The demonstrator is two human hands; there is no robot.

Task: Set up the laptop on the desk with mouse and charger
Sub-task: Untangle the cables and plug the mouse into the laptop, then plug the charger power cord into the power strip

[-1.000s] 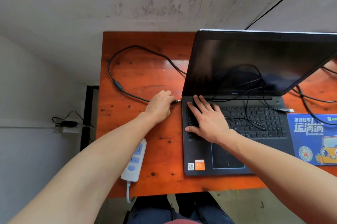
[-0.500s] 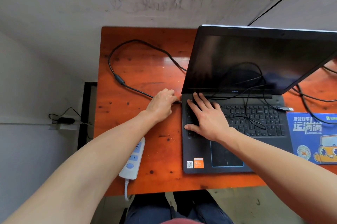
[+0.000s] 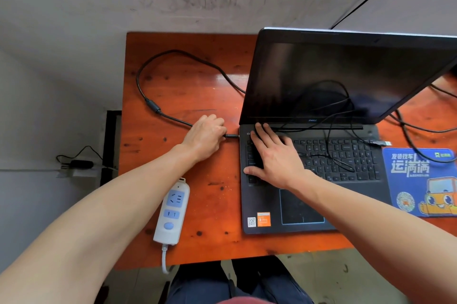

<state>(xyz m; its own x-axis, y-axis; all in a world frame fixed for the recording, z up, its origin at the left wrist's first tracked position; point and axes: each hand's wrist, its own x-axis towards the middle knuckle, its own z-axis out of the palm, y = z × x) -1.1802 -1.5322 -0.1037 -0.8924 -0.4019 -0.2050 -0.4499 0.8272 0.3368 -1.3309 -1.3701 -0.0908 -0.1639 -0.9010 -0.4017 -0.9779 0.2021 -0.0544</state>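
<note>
Little had shifted since the earlier frames: only the view had edged, both hands staying put. On the orange wooden surface (image 3: 188, 86), the open laptop (image 3: 309, 180) sat centre-right, pinned by the right hand (image 3: 274, 157), fingers spread flat on its keyboard. At mid-frame the left hand (image 3: 205, 136) kept its fingers clamped on the charger plug (image 3: 231, 136), its tip at the laptop's left edge. A straight, level push should seat it best; bracing likely stopped sliding.
</note>
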